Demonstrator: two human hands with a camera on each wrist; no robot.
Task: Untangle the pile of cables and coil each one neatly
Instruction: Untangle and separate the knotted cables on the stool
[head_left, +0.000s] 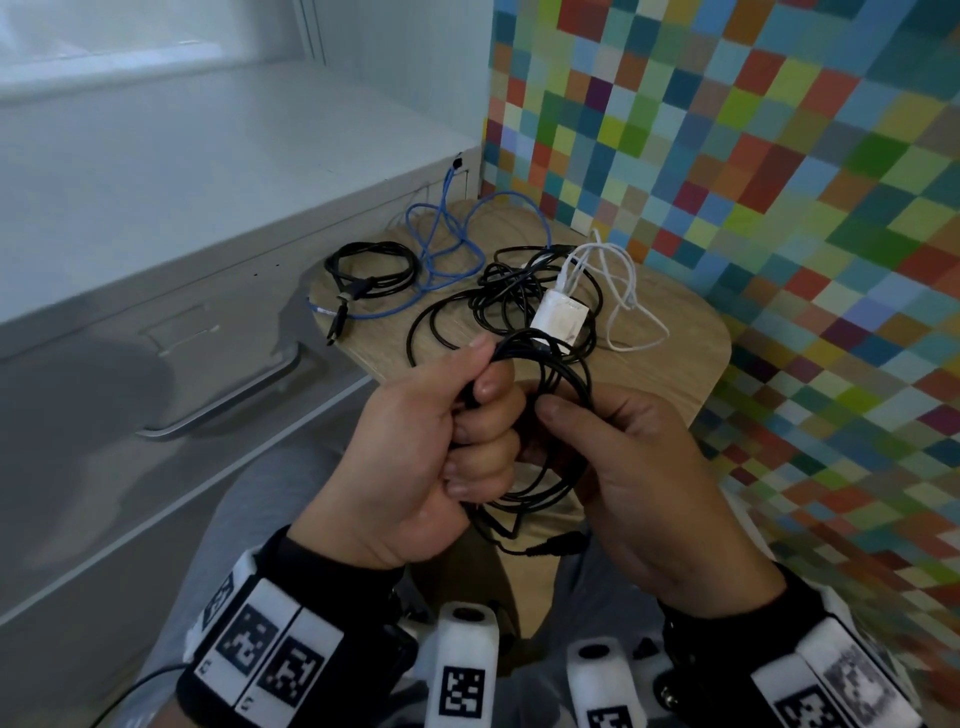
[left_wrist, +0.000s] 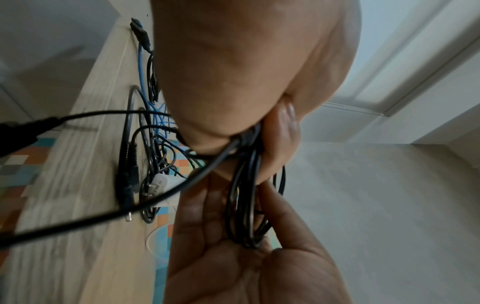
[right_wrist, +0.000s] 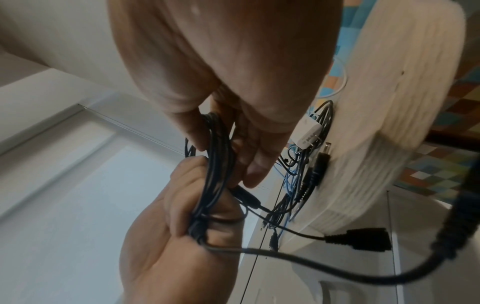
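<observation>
Both hands, left (head_left: 415, 447) and right (head_left: 634, 478), grip a thin, glossy black cable coil (head_left: 561, 415) of round loops.

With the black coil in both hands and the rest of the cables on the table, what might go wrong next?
1. The black coil is only gripped by the left hand and right hand; loosening either could let its loops spring apart.
2. Its loose plug end dangles below and might snag.
3. The black tangle lies around the white charger; pulling it may drag the charger off the table.
</observation>
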